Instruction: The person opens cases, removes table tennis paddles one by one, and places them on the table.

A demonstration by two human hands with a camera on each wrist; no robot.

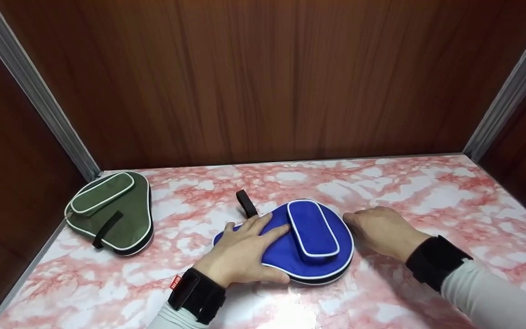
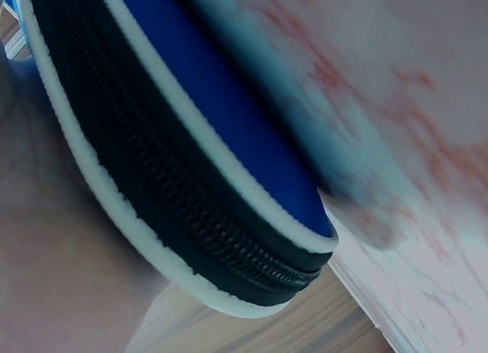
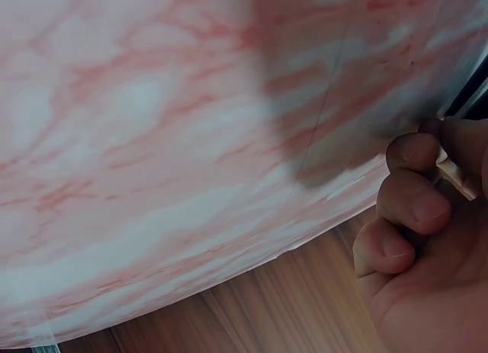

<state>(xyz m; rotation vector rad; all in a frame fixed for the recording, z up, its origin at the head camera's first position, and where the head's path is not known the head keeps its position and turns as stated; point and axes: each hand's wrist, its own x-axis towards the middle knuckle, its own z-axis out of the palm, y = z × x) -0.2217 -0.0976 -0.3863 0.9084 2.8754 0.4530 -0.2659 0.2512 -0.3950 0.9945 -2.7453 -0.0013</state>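
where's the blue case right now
In the head view, the blue case lies just right of centre on the marbled table, under the left hand, with the right hand at its right edge.

A blue case [image 1: 279, 253] is lying flat on the red-and-white table [image 1: 190, 196], its rounded end pointing right, its narrower end left. A raised pocket [image 1: 312, 228] is facing up; white piping [image 1: 313, 278] is edging case and pocket. A zip [image 2: 200, 216] is running along the black side band [image 2: 114, 155]. A black strap [image 1: 246, 203] is projecting from the far edge. The left hand [image 1: 244, 256] is resting, fingers spread, on the narrow end; the right hand [image 1: 384, 230] is pinching at the rounded edge.
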